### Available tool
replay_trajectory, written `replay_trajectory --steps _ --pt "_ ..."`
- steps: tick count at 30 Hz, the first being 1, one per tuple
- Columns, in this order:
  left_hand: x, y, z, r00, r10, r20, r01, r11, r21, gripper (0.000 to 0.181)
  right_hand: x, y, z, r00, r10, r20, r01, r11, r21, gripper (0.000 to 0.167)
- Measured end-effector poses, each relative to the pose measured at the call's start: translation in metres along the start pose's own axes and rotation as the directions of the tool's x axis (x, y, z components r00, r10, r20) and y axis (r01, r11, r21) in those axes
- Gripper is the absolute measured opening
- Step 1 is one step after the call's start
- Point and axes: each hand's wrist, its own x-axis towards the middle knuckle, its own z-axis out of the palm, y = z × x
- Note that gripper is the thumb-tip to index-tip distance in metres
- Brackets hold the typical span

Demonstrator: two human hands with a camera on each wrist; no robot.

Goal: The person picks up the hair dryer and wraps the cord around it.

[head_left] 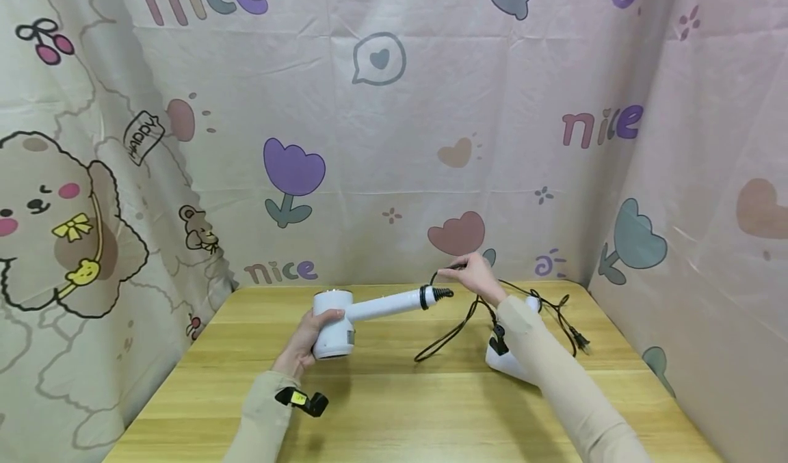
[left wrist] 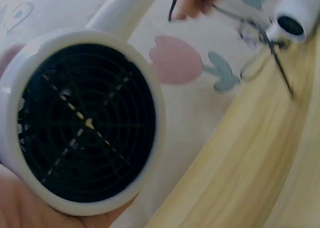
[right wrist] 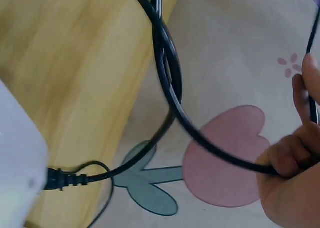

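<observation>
My left hand (head_left: 301,343) grips a white hair dryer (head_left: 384,306) around its barrel, held above the table. Its handle points right, with a black coiled sleeve at the end. The round dark grille (left wrist: 90,123) fills much of the left wrist view. Just beyond the handle's end, my right hand (head_left: 477,277) pinches a black power cord (right wrist: 215,149) between thumb and fingers. Below that hand, the cord hangs in a loop (head_left: 431,352). A second white hair dryer (head_left: 507,364) lies on the table at the right, partly hidden by my right forearm.
The light wooden table (head_left: 394,408) backs onto a printed curtain (head_left: 400,128), which also hangs on both sides. More black cord lies at the table's back right, ending in a two-pin plug (head_left: 581,340).
</observation>
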Motion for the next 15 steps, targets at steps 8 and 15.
replay_trajectory --steps 8,15 --pt "-0.001 0.005 0.002 0.994 0.069 -0.090 -0.046 0.971 0.234 0.069 -0.002 -0.022 -0.005 0.979 -0.171 -0.110 0.150 0.973 -0.173 0.016" --pt "0.001 0.013 0.005 0.973 0.199 -0.120 -0.137 0.909 0.393 0.078 -0.011 -0.037 0.002 0.926 -0.333 -0.176 0.265 0.909 -0.321 0.015"
